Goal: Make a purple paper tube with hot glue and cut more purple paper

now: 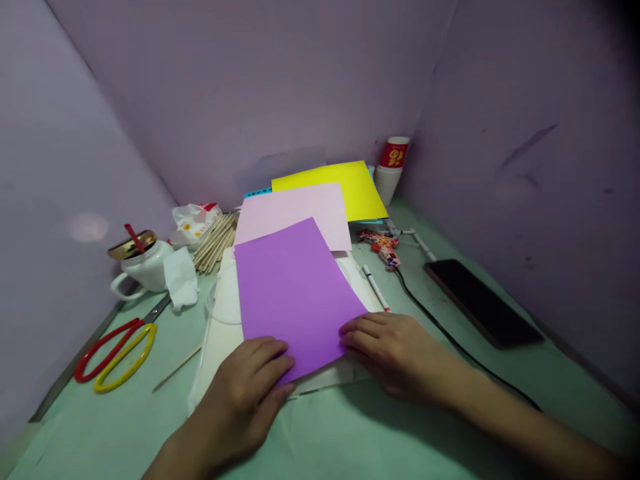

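Observation:
A sheet of purple paper (295, 293) lies tilted over a white board (220, 353) in the middle of the table. My left hand (250, 387) grips its near left corner, thumb below and fingers on top. At the near right corner, my right hand (390, 350) has its fingers curled over the edge, with the thumb hidden. Beyond the purple sheet, its far end overlaps a pale pink sheet (295, 210), and behind that rests a yellow sheet (360, 190). A white marker (375, 287) lies just right of the purple paper.
Scissors (125, 347) with red and yellow handles, a thin stick (177, 368), a white mug (150, 267), a tissue (181, 279) and a bundle of sticks (216, 243) are on the left. A phone (483, 300), a black cable (440, 323), a glue gun (385, 248) and stacked paper cups (390, 175) stand right.

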`<state>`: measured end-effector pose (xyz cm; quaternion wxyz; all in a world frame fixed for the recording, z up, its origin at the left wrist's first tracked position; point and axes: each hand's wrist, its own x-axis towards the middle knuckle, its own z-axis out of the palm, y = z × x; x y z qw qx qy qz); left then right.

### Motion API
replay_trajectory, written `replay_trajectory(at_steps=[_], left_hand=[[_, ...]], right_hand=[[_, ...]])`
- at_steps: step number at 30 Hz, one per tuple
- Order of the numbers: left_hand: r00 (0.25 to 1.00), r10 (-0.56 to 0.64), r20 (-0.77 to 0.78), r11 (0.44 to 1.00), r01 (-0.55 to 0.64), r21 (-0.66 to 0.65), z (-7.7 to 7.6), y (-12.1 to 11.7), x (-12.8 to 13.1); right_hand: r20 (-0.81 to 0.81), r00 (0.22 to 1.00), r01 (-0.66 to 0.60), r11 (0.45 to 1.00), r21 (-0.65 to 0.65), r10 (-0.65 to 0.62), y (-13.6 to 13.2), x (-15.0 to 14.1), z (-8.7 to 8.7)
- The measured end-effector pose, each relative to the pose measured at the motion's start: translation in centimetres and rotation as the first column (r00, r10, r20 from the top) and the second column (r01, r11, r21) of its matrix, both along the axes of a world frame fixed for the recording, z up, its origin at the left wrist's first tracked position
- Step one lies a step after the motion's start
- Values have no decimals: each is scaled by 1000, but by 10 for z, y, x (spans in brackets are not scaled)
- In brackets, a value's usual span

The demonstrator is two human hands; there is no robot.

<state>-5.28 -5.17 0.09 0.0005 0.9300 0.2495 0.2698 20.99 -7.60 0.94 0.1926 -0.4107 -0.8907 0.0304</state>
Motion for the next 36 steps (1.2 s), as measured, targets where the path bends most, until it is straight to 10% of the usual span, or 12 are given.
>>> replay_trajectory(at_steps=[13,36], left_hand=[[984,94,150,981,-66,-184,0,-4,-8],[839,515,178,810,-408,-421,-3,-4,-8]], right_hand=[[-255,964,-95,993,-76,72,10,11,-22],[-522,814,196,966,-166,-255,11,-4,-14]])
